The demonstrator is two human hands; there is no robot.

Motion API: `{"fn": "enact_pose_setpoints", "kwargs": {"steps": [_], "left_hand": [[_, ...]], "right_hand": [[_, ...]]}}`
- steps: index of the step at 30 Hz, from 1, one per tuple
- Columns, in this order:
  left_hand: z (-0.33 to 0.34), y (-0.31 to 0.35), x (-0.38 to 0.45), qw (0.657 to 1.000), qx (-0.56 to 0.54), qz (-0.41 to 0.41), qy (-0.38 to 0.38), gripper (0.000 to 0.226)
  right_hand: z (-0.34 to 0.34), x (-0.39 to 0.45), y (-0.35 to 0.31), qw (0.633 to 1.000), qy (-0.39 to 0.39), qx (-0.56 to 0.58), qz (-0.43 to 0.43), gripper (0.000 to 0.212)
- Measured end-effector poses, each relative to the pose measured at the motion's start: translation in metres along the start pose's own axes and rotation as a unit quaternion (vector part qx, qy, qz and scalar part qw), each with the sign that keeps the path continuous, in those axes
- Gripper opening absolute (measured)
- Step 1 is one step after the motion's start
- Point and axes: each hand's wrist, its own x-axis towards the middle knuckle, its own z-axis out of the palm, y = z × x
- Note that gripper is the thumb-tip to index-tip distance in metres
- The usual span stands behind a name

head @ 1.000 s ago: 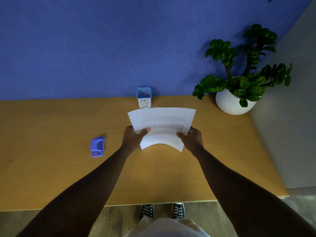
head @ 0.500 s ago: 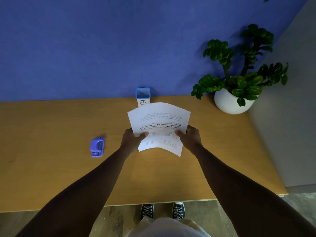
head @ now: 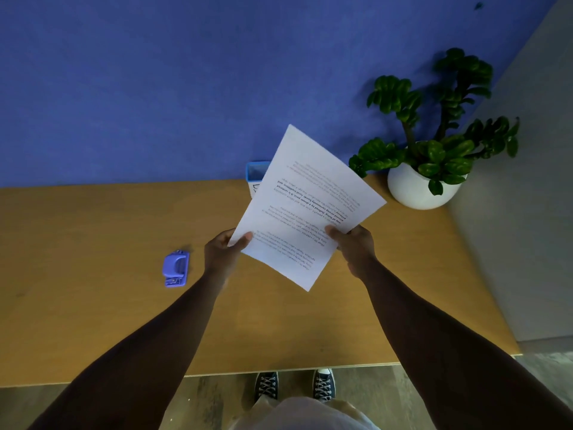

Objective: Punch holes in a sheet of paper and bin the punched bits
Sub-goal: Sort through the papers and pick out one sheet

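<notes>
White printed sheet held tilted above desk; left hand and right hand each pinch a side edge. Light, floppy, creases easily; keep edge grips. Hole punch well apart, untouched

The scene is dim with a cool blue cast, and the forearms read nearly black against the tan wooden bench. The brightest thing is the white printed sheet of paper, whose smaller lines of text are too soft to read; light seems to come from the upper right, since the small purple hole punch casts a faint shadow. Wide-angle distortion bends the bench edges.
</notes>
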Motion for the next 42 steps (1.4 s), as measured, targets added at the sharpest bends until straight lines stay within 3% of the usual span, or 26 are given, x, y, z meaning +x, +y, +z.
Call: {"fn": "enact_pose_setpoints", "kwargs": {"steps": [7,14,19,30,42], "left_hand": [[0.006,0.006,-0.001,0.995,-0.088,-0.018,-0.044,0.014],[0.013,0.014,-0.003,0.991,-0.086,-0.029,-0.095,0.026],[0.009,0.015,0.001,0.992,-0.075,-0.024,-0.098,0.021],[-0.012,0.022,0.011,0.997,0.016,0.027,-0.063,0.021],[-0.014,0.019,0.007,0.994,0.064,0.064,-0.068,0.012]], "right_hand": [[0.006,0.000,0.004,0.990,-0.007,0.131,0.046,0.025],[0.010,-0.006,0.006,0.978,-0.050,0.189,0.069,0.031],[0.009,-0.006,0.006,0.984,-0.041,0.151,0.079,0.029],[-0.009,-0.001,0.007,0.989,0.082,0.117,0.048,0.034],[-0.025,-0.004,0.016,0.995,0.074,-0.064,0.024,0.020]]}}
